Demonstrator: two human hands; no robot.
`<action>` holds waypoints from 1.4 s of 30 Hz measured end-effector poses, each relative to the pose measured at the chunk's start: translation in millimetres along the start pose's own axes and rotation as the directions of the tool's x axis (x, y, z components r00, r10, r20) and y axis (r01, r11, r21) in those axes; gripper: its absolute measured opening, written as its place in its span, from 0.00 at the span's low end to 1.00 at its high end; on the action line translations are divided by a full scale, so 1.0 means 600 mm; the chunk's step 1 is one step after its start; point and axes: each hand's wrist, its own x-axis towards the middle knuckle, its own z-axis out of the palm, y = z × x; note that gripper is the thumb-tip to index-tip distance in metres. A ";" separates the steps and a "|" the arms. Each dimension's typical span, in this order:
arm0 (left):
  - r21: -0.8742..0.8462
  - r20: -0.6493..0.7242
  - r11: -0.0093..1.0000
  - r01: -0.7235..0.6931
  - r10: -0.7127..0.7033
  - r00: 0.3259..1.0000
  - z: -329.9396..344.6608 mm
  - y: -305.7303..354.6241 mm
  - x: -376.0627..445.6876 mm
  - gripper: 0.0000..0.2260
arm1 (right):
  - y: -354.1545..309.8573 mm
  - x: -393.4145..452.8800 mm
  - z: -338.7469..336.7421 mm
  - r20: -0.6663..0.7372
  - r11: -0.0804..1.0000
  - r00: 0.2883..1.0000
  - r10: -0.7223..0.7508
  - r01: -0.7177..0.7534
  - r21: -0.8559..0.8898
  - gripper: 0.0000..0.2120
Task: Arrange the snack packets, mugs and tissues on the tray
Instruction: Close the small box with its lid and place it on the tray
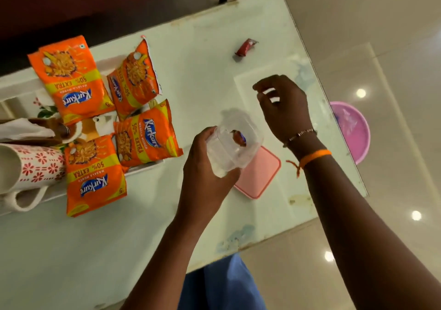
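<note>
Above the table (167, 238), the left hand (202, 166) gripped a tilted box (235, 142) (one sweet inside) that could spill, the right hand (284, 109) hung half-open and empty, while packets (95, 173) overhanging the tray (143, 166) might slide off.

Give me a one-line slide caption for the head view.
Left hand holds a clear container with one candy; right hand hovers empty.
</note>
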 end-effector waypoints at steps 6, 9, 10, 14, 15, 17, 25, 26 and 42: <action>-0.090 -0.074 0.996 0.027 -0.034 0.997 0.004 0.007 0.029 0.35 | 0.012 0.142 0.074 0.222 0.962 0.970 -0.100 0.152 -0.228 0.28; -0.114 -0.072 0.993 0.038 -0.047 0.996 0.011 0.010 0.036 0.35 | 0.039 0.171 0.089 0.296 0.923 0.952 -0.073 0.177 -0.341 0.31; -0.110 -0.069 0.993 0.038 -0.046 0.997 0.012 0.009 0.037 0.34 | 0.048 0.172 0.089 0.275 0.914 0.959 -0.069 0.172 -0.368 0.29; -0.090 -0.071 0.995 0.046 -0.052 0.996 0.016 0.004 0.034 0.35 | 0.078 0.150 0.071 0.119 0.934 0.991 -0.053 0.092 -0.346 0.15; -0.089 -0.074 0.995 0.053 -0.060 0.995 0.016 0.003 0.032 0.35 | 0.080 0.137 0.062 0.113 0.950 0.993 -0.035 0.068 -0.305 0.13; -0.080 -0.076 0.995 0.066 -0.072 0.995 0.016 0.000 0.028 0.36 | 0.075 0.103 0.044 0.087 0.984 0.996 -0.009 0.024 -0.175 0.09; -0.029 -0.040 0.999 -0.013 0.012 0.999 0.006 -0.007 0.000 0.34 | -0.004 -0.095 -0.004 0.150 0.974 0.988 0.027 -0.060 0.218 0.08; -0.042 -0.028 0.999 -0.020 0.019 0.999 0.003 -0.008 -0.006 0.34 | -0.003 -0.112 -0.008 0.154 0.968 0.987 0.054 -0.090 0.234 0.09; 0.063 -0.187 0.981 0.184 -0.169 0.968 -0.178 -0.131 -0.251 0.39 | -0.048 -0.352 0.181 0.370 0.963 0.890 0.269 -0.258 -0.078 0.20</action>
